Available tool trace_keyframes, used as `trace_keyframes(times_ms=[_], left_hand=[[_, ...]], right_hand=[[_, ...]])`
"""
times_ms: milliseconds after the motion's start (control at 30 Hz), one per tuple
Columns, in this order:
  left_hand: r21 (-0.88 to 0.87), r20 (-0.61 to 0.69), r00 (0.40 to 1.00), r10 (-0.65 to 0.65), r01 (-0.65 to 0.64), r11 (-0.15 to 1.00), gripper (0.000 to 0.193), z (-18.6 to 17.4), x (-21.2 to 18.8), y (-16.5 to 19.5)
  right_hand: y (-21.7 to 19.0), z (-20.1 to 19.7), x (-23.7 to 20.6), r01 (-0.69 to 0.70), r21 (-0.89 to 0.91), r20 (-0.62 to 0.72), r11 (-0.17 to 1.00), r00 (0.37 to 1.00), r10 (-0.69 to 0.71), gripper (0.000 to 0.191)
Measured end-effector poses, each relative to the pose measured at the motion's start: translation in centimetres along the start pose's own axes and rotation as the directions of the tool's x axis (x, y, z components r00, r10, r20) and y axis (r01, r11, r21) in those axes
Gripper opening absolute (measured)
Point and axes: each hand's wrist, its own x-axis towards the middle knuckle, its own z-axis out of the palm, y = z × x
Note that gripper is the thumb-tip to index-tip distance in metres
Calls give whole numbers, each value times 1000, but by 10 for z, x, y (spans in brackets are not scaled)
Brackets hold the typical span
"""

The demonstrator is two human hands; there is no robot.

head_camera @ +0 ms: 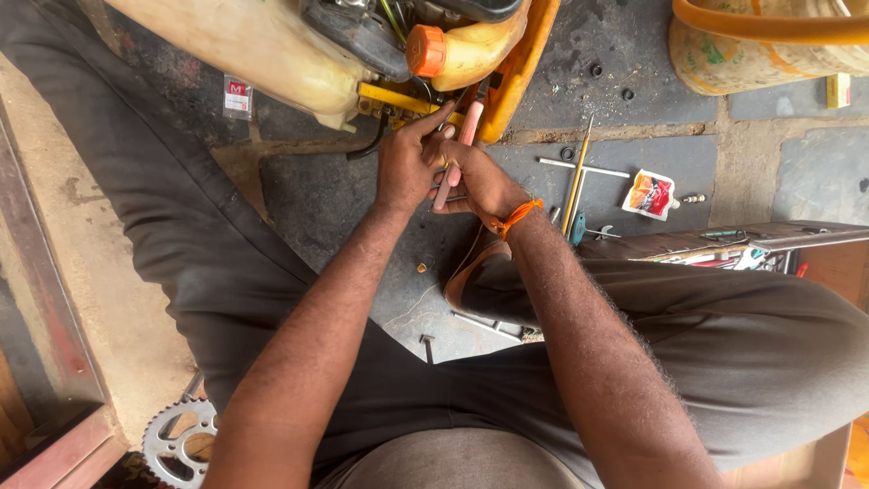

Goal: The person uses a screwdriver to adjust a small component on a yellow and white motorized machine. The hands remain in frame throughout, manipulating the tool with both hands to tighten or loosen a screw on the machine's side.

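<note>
Hands together before the machine (362, 45): right hand (480, 181) gripping a pink-handled tool (457, 154), left hand (407, 163) pinching beside it.

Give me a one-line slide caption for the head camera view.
Seated on stone floor, both hands, left hand and right hand, work a pink-handled tool against a yellow machine.

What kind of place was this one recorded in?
Probably a small repair workshop, worked on the floor: a machine with an orange cap, a sprocket and an open toolbox lie on stone slabs.

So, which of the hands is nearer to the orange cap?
Left. The left hand reaches up just below the orange cap; the right hand sits lower and further right, holding a pink-handled tool.
</note>
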Motion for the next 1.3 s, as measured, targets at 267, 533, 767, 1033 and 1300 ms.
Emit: trace_keyframes(times_ms=[267, 533, 767, 1033, 1300], left_hand=[[-260, 121, 946, -301, 323, 910, 27, -9, 41, 9], [-696, 393, 582, -713, 694, 183, 12, 15, 81, 19], [-552, 487, 704, -516, 706, 443, 14, 2, 79, 20], [-485, 287, 789, -543, 608, 628, 27, -9, 44, 26], [-624, 324, 839, -437, 537, 568, 26, -13, 10, -17]], right_hand=[[2, 4, -3, 1, 41, -36, 999, 999, 0, 41], [20, -3, 12, 0, 105, 18, 994, 1000, -2, 40], [13, 1, 12, -11, 66, -68, 998, 998, 16, 42], [2, 6, 0, -10, 26, -15, 1000, 1000, 10, 44], [2, 4, 1, -9, 34, 22, 999, 1000, 8, 45]])
